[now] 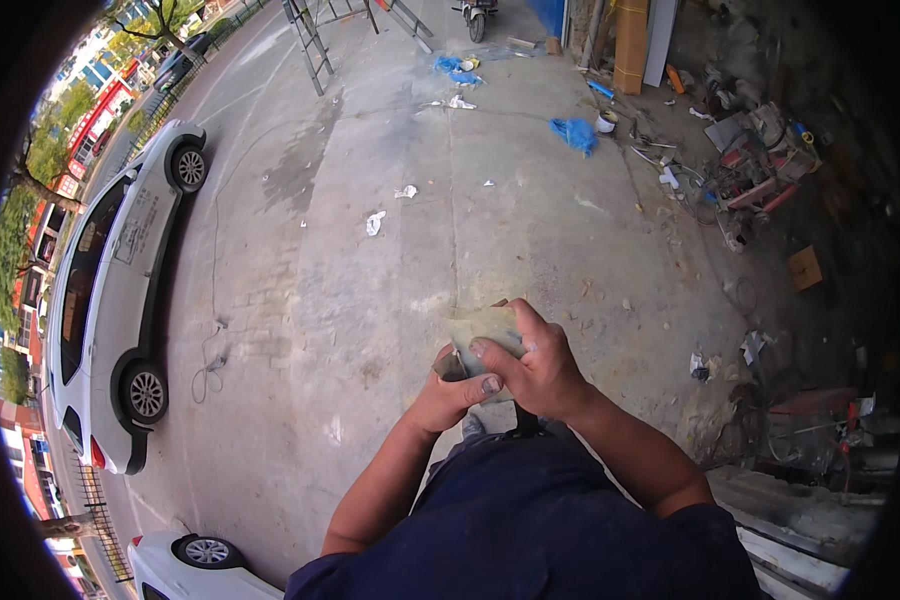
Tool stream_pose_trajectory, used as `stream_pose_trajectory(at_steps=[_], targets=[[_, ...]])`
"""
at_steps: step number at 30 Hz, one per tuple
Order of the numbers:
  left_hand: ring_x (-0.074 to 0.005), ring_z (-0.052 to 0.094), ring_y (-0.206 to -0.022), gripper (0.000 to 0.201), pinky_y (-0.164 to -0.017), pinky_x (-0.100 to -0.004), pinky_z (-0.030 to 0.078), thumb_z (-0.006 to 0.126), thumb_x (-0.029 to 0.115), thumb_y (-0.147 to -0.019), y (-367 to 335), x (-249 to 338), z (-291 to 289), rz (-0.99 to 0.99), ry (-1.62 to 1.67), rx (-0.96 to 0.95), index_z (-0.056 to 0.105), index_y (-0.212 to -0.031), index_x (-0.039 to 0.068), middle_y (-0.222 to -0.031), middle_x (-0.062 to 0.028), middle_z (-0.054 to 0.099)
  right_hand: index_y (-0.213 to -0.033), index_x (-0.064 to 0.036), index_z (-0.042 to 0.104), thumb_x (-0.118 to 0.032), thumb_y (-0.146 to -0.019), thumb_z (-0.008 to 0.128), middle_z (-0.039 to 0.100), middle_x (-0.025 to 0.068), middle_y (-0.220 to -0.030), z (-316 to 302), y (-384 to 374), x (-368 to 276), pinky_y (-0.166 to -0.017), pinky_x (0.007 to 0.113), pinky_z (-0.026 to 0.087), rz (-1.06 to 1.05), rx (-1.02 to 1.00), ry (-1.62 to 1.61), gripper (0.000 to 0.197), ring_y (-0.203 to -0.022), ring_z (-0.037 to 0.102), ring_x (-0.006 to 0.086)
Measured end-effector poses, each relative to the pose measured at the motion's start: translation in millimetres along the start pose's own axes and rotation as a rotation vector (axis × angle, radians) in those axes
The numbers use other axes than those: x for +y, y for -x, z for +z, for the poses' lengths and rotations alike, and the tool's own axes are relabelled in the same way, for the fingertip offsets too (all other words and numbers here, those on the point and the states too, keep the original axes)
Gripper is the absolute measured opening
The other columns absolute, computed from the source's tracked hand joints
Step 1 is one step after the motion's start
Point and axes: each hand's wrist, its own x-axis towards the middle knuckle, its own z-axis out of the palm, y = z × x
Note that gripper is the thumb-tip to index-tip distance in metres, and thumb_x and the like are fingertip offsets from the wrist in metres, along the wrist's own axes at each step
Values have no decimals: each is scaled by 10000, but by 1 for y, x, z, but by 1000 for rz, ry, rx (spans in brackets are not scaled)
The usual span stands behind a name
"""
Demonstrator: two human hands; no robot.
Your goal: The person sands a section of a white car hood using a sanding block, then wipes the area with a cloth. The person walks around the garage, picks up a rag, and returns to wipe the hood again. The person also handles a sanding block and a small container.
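**Both hands closed on a small flat pad over a concrete yard**

From my remote seat I see the right hand [542, 370] wrapped over a thin, pale greenish-grey pad [482, 328], its thumb lying across the near face and its fingers curled behind the far edge. The left hand [452, 392] is closed from below, pinching the pad's lower left corner, where a darker brown bit shows; what that bit is, I cannot tell. The pad looks worn and dusty, roughly rectangular, with one dark corner at its top edge. It sits near the middle of the view, held above the bare concrete ground [390, 280], just in front of my navy-blue shirt [530, 520].

Far and to the right, a small white bucket [606, 122] stands beside a crumpled blue sheet [574, 133]; its contents are too small to make out. A brown cardboard box [804, 267] lies at the right among scattered clutter. On the left, a white car [110, 290] is parked, and a second white car [195, 565] shows at the near edge.
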Motion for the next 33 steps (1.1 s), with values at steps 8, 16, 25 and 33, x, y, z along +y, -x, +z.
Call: stream_pose_trajectory(at_steps=[8, 16, 25, 33], targets=[[-257, 627, -1417, 1017, -1214, -429, 501, 975, 422, -881, -3, 4, 6, 132, 11, 6, 485, -1664, -2, -1533, -123, 652, -1123, 7, 575, -208, -1053, 803, 751, 228, -856, -2, -6, 2, -721, 445, 602, 15, 87, -31, 321, -810, 815, 341], [-254, 588, -1487, 1187, -1237, -427, 480, 946, 496, -906, -9, 6, 10, 259, 8, -30, 333, -1781, -22, -1646, -161, 588, -1124, 13, 573, -201, -1053, 806, 746, 263, -883, -5, -7, 2, -731, 454, 609, 55, 182, -55, 323, -827, 807, 424], [-415, 530, -1588, 1024, -1327, -541, 420, 713, 531, -1058, -15, 22, 19, 259, 51, 29, 300, -1770, -79, -1750, -299, 474, -1096, 30, 567, -190, -1045, 812, 775, 254, -875, -14, -7, 1, -682, 425, 612, 82, 281, -27, 334, -783, 800, 257], [-367, 588, -1535, 797, -1309, -499, 446, 639, 479, -1135, -13, 14, 13, 229, 151, 82, 453, -1694, -59, -1654, -234, 593, -1100, 20, 622, -147, -1055, 797, 800, 189, -922, -25, -4, 0, -763, 395, 610, 96, 308, 124, 246, -867, 763, 165]])
